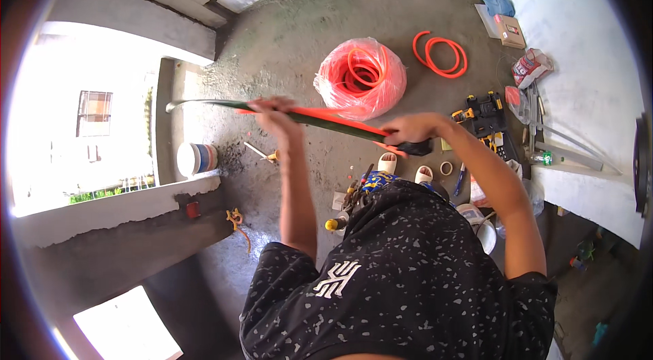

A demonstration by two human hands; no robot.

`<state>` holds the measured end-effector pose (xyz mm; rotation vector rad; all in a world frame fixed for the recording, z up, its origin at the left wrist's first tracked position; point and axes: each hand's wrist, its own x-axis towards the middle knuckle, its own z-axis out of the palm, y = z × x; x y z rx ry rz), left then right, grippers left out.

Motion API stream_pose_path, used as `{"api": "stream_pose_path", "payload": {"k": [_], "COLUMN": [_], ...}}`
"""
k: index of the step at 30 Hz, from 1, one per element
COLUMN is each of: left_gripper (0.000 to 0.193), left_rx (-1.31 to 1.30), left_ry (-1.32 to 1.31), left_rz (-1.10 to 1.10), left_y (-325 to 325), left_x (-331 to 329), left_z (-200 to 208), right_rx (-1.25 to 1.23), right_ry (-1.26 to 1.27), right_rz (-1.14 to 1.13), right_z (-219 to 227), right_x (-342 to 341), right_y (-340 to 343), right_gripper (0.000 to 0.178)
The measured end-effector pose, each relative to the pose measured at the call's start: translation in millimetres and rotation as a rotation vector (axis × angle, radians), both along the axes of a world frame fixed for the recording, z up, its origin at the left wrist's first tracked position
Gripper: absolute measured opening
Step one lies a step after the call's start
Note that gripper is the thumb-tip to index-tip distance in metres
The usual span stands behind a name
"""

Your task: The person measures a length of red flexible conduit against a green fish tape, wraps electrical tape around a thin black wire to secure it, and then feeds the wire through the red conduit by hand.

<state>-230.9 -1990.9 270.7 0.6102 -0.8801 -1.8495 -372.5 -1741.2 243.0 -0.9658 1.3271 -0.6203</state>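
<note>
A long dark green bar [211,104] with an orange tube [340,120] lying along it stretches across the view at chest height. My left hand [275,114] grips the bar and tube near the middle. My right hand [410,131] grips the right end, where a black handle sticks out. The bar's left tip curves up near the wall opening. Below me I see my black speckled shirt [408,271].
A bagged coil of orange tubing [360,76] and a loose orange coil [440,54] lie on the concrete floor. A yellow-black tool case [484,112], boxes and bags line the right wall. A white bucket [195,158] stands by the left ledge. Sandals, tape rolls and small tools lie underfoot.
</note>
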Motion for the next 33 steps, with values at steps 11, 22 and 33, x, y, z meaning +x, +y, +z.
{"api": "stream_pose_path", "payload": {"k": [11, 22, 33], "left_gripper": [0.022, 0.078, 0.082], "left_rx": [-0.051, 0.309, 0.439], "left_ry": [0.028, 0.233, 0.421], "left_rz": [0.108, -0.038, -1.185], "left_y": [-214, -130, 133], "left_x": [115, 65, 0], "left_z": [17, -52, -55], "right_rx": [0.007, 0.178, 0.18], "right_ry": [0.236, 0.478, 0.427], "right_rz": [0.054, -0.119, -0.173], "right_z": [-23, 6, 46], "right_x": [-30, -34, -43], "right_y": [160, 157, 113], "right_gripper": [0.036, 0.034, 0.027]}}
